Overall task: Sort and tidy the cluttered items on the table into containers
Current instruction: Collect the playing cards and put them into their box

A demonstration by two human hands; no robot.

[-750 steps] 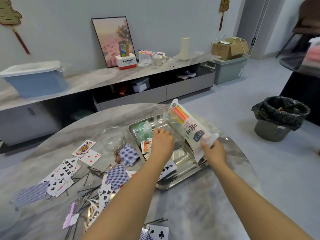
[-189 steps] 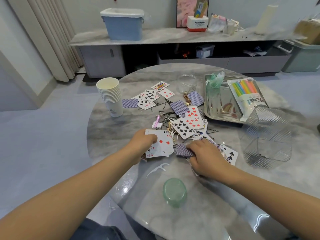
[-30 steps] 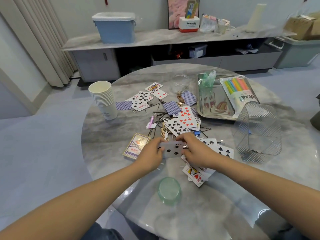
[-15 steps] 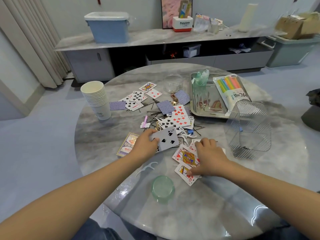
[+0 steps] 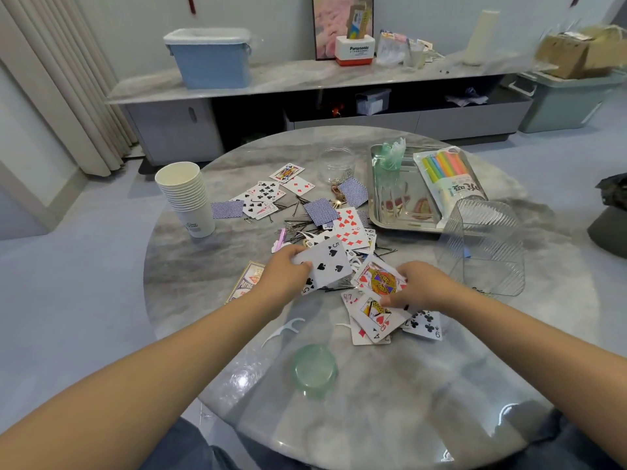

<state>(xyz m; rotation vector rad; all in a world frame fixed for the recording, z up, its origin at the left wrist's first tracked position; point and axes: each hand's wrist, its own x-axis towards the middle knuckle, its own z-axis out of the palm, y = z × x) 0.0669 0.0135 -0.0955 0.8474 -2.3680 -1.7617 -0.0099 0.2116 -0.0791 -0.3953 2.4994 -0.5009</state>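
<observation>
Playing cards (image 5: 351, 228) lie scattered over the round marble table (image 5: 373, 401), mixed with black hairpins (image 5: 298, 225). My left hand (image 5: 283, 276) grips a small stack of cards with the five of spades (image 5: 327, 262) on top, just above the table. My right hand (image 5: 422, 288) pinches a face card (image 5: 381, 281) at the edge of a loose pile (image 5: 376, 317) in front of me. A card box (image 5: 246, 281) lies flat, partly hidden by my left hand. A clear ribbed plastic container (image 5: 485, 249) stands to the right.
A steel tray (image 5: 403, 222) at the back right holds a straw packet (image 5: 448, 181) and a green item. A stack of paper cups (image 5: 186, 198) stands left, a clear jar (image 5: 336, 164) at the back, a green lid (image 5: 314, 369) and a floss pick (image 5: 283, 330) near me.
My left hand has lifted its card stack slightly up and right. My right hand has taken hold of the face card from the pile it was pressing on.
</observation>
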